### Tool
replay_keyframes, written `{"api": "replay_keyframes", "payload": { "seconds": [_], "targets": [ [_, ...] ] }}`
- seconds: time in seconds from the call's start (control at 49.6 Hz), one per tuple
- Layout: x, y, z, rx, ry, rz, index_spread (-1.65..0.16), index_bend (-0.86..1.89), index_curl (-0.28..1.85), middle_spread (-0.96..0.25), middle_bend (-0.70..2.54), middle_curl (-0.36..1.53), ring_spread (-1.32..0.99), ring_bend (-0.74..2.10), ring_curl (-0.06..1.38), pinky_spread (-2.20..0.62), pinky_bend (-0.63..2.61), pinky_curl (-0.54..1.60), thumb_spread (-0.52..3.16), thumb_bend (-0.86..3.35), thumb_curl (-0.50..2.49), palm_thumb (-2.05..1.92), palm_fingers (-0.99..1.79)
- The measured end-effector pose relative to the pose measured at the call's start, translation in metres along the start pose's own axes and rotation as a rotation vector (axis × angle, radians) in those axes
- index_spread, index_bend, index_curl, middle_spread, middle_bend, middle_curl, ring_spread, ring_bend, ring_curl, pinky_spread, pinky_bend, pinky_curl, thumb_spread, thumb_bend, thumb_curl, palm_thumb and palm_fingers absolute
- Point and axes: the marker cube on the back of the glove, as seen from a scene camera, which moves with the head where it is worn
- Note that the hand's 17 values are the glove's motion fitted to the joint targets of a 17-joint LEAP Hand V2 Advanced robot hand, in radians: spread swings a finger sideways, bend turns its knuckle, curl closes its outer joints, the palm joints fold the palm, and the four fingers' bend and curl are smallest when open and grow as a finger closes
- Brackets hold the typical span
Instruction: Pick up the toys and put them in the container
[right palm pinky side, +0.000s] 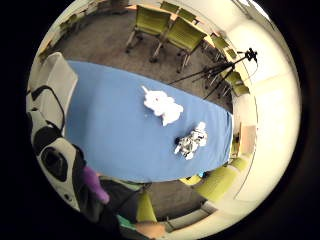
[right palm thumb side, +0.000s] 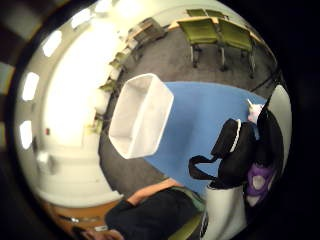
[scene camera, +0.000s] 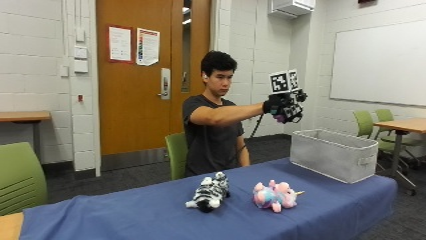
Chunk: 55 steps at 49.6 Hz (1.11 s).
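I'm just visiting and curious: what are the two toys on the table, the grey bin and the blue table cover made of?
The zebra toy and the pink toy look like soft plush: fuzzy outlines, slumped shapes. The grey bin seems to be fabric over stiff panels: matte, straight walls, though plastic is possible. The blue table cover looks like matte cloth, draping at the table's edge.

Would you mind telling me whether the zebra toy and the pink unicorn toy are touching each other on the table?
Apart. In the outside view, blue tablecloth shows plainly between the zebra toy and the pink unicorn toy; the little finger side palm view shows the same gap.
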Motion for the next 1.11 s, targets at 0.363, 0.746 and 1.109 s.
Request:
{"api": "replay_keyframes", "payload": {
  "seconds": [0.363,0.746,1.109],
  "targets": [
    [-0.179,-0.077,-0.011,-0.001,-0.012,-0.233,-0.21,0.67,1.08,-0.23,1.26,0.68,-0.3,1.41,0.52,-0.44,0.92,0.46,1.44,0.22,0.57,0.53,1.23],
    [-0.225,-0.119,0.018,-0.036,-0.042,-0.363,-0.21,0.62,1.17,-0.23,1.27,0.67,-0.3,1.42,0.51,-0.44,0.93,0.46,1.45,0.2,0.62,0.53,1.23],
    [-0.223,-0.115,0.045,-0.17,-0.048,-0.353,-0.26,0.2,1.08,-0.16,0.72,0.54,-0.24,1.17,0.49,-0.31,1.16,0.56,1.2,-0.16,0.43,-0.15,-0.05]
  ]
}}
